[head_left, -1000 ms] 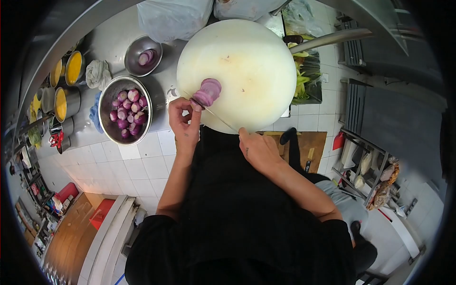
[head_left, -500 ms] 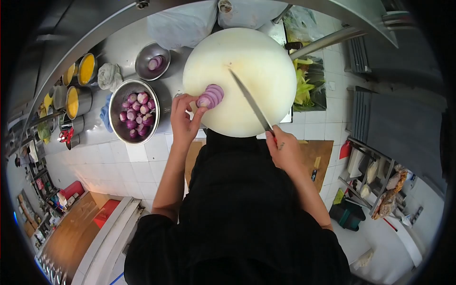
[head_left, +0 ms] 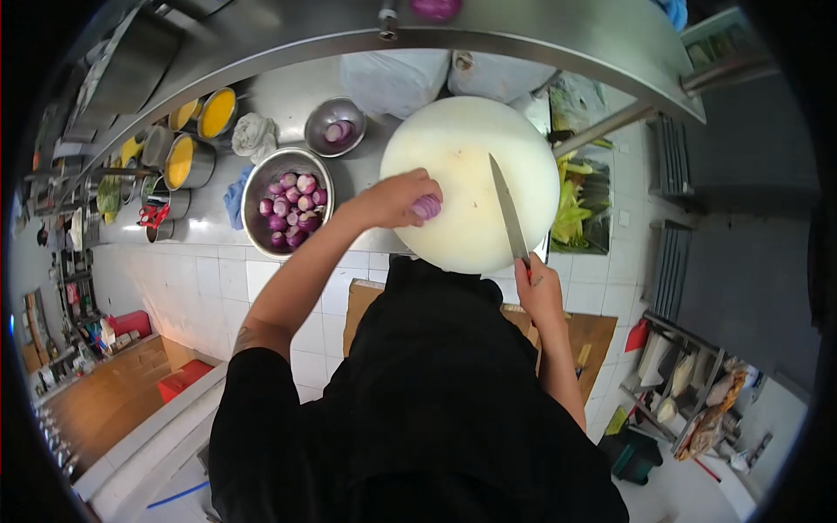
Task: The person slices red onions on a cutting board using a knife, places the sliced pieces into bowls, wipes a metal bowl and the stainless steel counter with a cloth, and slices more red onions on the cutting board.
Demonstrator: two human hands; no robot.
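My left hand (head_left: 399, 199) is closed over the sliced red onion (head_left: 426, 207) at the left side of the round white cutting board (head_left: 471, 131). In my right hand (head_left: 538, 286), at the board's lower right edge, is the handle of a knife (head_left: 507, 207). Its blade lies over the right part of the board, tip pointing away from me, apart from the onion. Left of the board, a large metal bowl (head_left: 250, 218) holds several peeled red onions. A smaller metal bowl (head_left: 317, 144) behind it has onion slices inside.
White plastic bags (head_left: 397, 78) stand behind the board, under a metal shelf edge (head_left: 558, 54). Leafy green trimmings (head_left: 571, 205) lie to the right. Farther left are a crumpled white cloth (head_left: 255, 137), a blue cloth (head_left: 235, 199) and pots of yellow contents (head_left: 180, 163).
My left hand has moved from the onion's near left edge to closing over the slices, covering more of them. The knife has swung away from the onion toward the right. The view has shifted.
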